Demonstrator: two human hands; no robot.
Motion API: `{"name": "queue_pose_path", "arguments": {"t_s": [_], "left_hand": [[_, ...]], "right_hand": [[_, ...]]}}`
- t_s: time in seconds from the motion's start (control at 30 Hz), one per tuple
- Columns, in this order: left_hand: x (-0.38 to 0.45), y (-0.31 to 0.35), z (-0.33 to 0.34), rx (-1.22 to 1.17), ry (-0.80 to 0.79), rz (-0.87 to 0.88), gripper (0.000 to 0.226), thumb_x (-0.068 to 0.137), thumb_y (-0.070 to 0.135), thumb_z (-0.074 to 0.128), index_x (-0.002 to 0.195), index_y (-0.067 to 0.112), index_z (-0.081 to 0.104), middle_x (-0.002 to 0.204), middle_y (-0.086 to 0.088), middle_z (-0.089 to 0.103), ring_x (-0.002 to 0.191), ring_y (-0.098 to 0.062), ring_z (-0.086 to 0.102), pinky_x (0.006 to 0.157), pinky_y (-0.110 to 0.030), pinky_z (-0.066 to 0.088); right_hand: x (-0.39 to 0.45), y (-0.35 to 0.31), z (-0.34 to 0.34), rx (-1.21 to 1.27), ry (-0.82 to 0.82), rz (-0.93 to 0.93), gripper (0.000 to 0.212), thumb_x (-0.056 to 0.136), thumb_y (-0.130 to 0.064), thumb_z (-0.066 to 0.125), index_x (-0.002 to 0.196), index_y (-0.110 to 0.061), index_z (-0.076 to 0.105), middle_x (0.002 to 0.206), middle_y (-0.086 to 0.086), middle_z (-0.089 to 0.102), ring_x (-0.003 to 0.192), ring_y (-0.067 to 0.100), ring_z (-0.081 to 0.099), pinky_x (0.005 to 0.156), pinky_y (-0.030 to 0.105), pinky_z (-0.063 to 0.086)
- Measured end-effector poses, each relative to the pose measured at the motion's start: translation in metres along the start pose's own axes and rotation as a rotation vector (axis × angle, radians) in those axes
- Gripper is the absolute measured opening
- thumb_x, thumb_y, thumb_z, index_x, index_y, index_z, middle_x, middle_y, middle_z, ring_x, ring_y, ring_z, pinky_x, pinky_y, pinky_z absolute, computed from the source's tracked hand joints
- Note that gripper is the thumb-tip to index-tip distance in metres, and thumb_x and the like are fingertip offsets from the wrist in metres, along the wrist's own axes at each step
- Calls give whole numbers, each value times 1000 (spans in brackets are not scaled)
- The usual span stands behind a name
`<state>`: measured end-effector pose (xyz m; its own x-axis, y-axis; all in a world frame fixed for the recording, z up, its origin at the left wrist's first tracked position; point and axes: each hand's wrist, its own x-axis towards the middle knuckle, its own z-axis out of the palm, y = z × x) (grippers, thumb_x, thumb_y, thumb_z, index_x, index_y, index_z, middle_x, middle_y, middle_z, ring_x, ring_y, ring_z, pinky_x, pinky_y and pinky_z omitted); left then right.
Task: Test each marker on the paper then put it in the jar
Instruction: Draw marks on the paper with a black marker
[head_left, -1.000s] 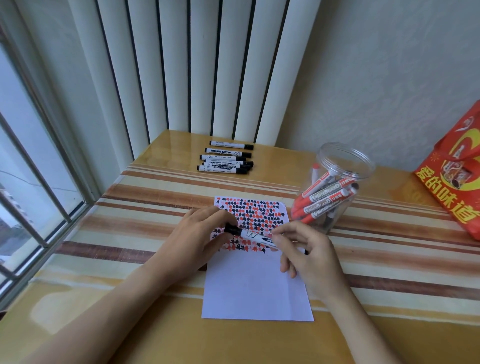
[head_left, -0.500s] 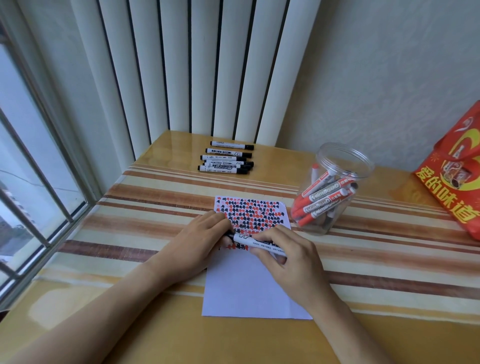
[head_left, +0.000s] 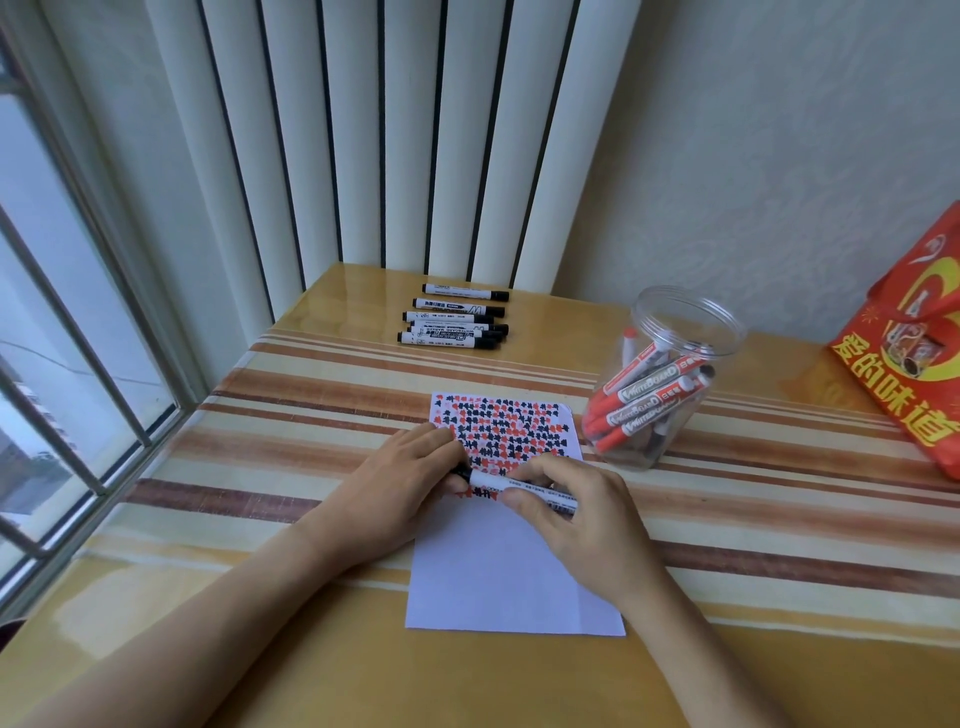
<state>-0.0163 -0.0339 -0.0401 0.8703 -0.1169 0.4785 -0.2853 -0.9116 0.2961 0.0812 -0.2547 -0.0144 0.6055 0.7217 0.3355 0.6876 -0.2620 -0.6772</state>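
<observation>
**Black marker in hand, a batch of black ones left**

The right hand (head_left: 576, 525) pinches a black marker (head_left: 519, 491) by its white barrel, lying low over the middle of the paper (head_left: 509, 577). The left hand (head_left: 410, 478) curls round the marker's black cap end, at the paper's left edge; whether the cap is going on or coming off I cannot tell. The paper's far half is dense with red and black test marks, the near half bare. The clear jar (head_left: 665, 379), right of the paper, holds several red markers. About six black markers (head_left: 457, 325) lie at the far side of the counter (head_left: 311, 447), apparently untested, so roughly half the job looks done.
</observation>
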Motion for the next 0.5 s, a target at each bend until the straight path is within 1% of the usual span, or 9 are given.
{"name": "queue_pose_path", "arguments": {"t_s": [0.03,0.1,0.17,0.2,0.23,0.3,0.37,0.43,0.5], "left_hand": [[0,0,0,-12,5,-2,31,108,39,33,96,18,52,97,6,52,83,-9,35,73,-26,29],[-1,1,0,-30,7,-33,29,108,41,34,102,21,54,99,8,52,86,-8,37,74,-29,34],[-3,0,0,-51,6,-97,32,108,46,35,111,23,57,102,9,53,90,-11,45,78,-35,42],[-4,-1,-1,-61,12,-141,37,108,48,34,121,24,58,106,10,54,95,-12,49,82,-36,44],[-6,-1,-2,-69,23,-194,43,108,50,31,133,25,55,112,10,54,101,-12,52,86,-36,44],[-8,-5,-3,-41,31,-295,52,107,52,26,150,29,44,128,10,55,119,-12,52,98,-37,42],[-9,-8,-1,58,-18,-340,56,105,56,22,153,35,40,146,8,51,139,-13,43,112,-40,34],[-9,-8,4,114,-83,-354,60,102,62,18,151,38,43,156,7,45,150,-12,31,121,-42,24],[-8,-8,7,107,-111,-369,66,99,66,13,149,39,47,158,8,42,152,-9,26,124,-40,19]], "right_hand": [[1,-1,-3,10,18,-10,9,91,-27,79,97,-27,72,94,-13,68,84,10,64,72,23,47],[5,-4,-12,160,32,35,18,92,-15,77,104,-23,67,104,-9,66,80,14,64,73,25,49],[9,-12,-25,401,56,74,16,95,-1,69,104,-12,61,97,3,64,70,18,58,65,32,49],[12,-17,-32,469,100,73,15,95,4,66,102,-8,60,92,10,64,69,20,58,63,37,50],[14,-21,-39,489,172,66,14,96,5,64,100,-8,60,88,13,64,69,23,60,63,42,52],[21,-31,-56,419,377,22,15,98,-2,64,101,-17,62,84,10,70,70,28,69,64,45,57],[29,-38,-79,269,608,-66,13,102,-11,62,108,-23,59,88,-1,73,74,20,74,65,37,60],[39,-46,-106,95,799,-170,12,105,-13,57,116,-17,54,99,-8,69,83,10,73,73,29,58],[50,-53,-129,-115,933,-236,14,105,-10,53,117,-3,55,109,5,65,91,11,66,81,19,51]]}}
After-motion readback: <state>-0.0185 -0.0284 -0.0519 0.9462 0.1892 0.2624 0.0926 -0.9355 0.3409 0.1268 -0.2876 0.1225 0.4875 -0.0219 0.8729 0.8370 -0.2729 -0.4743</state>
